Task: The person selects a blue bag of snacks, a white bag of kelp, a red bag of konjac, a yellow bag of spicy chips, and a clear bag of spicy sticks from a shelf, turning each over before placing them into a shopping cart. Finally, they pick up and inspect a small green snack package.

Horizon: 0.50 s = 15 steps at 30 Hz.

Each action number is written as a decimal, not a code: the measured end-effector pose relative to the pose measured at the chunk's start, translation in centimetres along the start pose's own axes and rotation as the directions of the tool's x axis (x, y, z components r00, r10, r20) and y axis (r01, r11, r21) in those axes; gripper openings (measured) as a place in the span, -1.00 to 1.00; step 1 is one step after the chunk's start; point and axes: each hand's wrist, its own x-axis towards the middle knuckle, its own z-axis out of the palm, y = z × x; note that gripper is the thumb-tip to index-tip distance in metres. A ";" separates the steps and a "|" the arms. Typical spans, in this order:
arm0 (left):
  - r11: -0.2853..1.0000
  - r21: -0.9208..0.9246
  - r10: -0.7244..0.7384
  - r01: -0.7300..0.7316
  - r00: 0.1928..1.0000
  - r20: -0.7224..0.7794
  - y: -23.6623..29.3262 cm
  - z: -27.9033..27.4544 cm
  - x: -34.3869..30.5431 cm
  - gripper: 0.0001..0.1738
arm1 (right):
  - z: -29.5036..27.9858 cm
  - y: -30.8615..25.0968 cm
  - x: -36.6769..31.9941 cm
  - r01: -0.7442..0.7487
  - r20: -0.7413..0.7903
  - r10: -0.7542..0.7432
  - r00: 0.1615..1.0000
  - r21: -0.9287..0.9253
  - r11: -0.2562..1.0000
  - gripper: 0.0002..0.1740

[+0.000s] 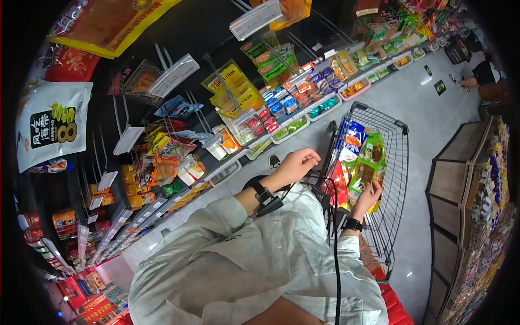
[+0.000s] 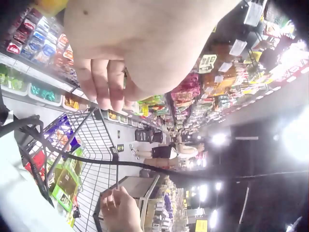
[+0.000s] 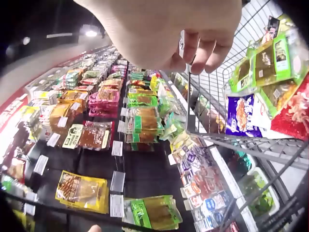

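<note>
My left hand is raised between the snack shelves and the cart, its fingers loosely bent with nothing in them. In the left wrist view the fingers of this left hand hang down in front of the shelf. My right hand is above the shopping cart, overlapping its load in the head view. From the left wrist view, the right hand appears with fingers loosely bent and holds nothing visible. Inside the cart lie green snack packs, a blue bag and a red bag.
Along the left runs a shelf with hanging bags and trays of small packets. A wooden display stand full of goods stands on the right. Farther down the aisle is a person. A black cable runs down my front.
</note>
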 end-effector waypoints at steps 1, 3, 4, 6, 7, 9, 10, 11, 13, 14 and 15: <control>1.000 -0.014 -0.005 0.004 1.000 -0.021 -0.3 -0.4 -0.1 -0.84 | 0.7 -0.3 0.2 -0.090 0.086 0.082 0.993 0.085 0.992 -0.75; 0.989 -0.145 -0.004 -0.006 0.998 -0.068 -1.7 -1.1 -0.3 -0.84 | 2.8 -1.5 0.3 -0.047 0.154 0.029 0.988 0.117 0.992 -0.76; 0.978 -0.205 0.004 -0.024 0.995 -0.100 -2.5 -1.6 -0.4 -0.83 | 3.6 -1.9 0.6 -0.066 0.224 0.044 0.974 0.093 0.994 -0.78; 0.963 -0.264 -0.086 0.047 0.987 -0.136 -1.5 -3.4 -1.3 -0.81 | 5.6 -3.0 1.1 -0.053 0.359 0.000 0.933 0.137 0.989 -0.82; 0.936 -0.345 -0.140 0.067 0.971 -0.192 -1.8 -4.4 -1.5 -0.81 | 6.3 -6.0 0.5 -0.083 0.430 0.015 0.903 0.140 0.987 -0.83; 0.859 -0.507 -0.248 0.073 0.926 -0.285 -2.5 -6.4 -1.4 -0.81 | 8.1 -6.9 1.2 -0.045 0.541 -0.044 0.840 0.150 0.988 -0.84; 0.863 -0.503 -0.243 0.045 0.910 -0.336 -2.7 -7.6 -1.3 -0.78 | 8.8 -8.5 0.6 -0.086 0.548 -0.027 0.836 0.179 0.980 -0.84; 0.850 -0.527 -0.246 0.006 0.889 -0.387 -2.9 -8.8 -1.1 -0.78 | 9.6 -8.7 0.8 -0.104 0.590 -0.033 0.807 0.197 0.975 -0.85; 0.815 -0.575 -0.263 -0.073 0.837 -0.480 -2.9 -11.0 -1.0 -0.78 | 11.0 -10.7 0.4 -0.132 0.657 0.015 0.754 0.129 0.983 -0.84; 0.799 -0.590 -0.266 -0.115 0.812 -0.519 -3.1 -12.0 -1.0 -0.79 | 11.7 -11.3 0.5 -0.091 0.705 0.005 0.709 0.085 0.992 -0.83; 0.792 -0.593 -0.256 -0.143 0.805 -0.536 -3.3 -12.9 -1.0 -0.80 | 12.7 -11.8 0.3 -0.084 0.739 -0.020 0.674 0.103 0.991 -0.82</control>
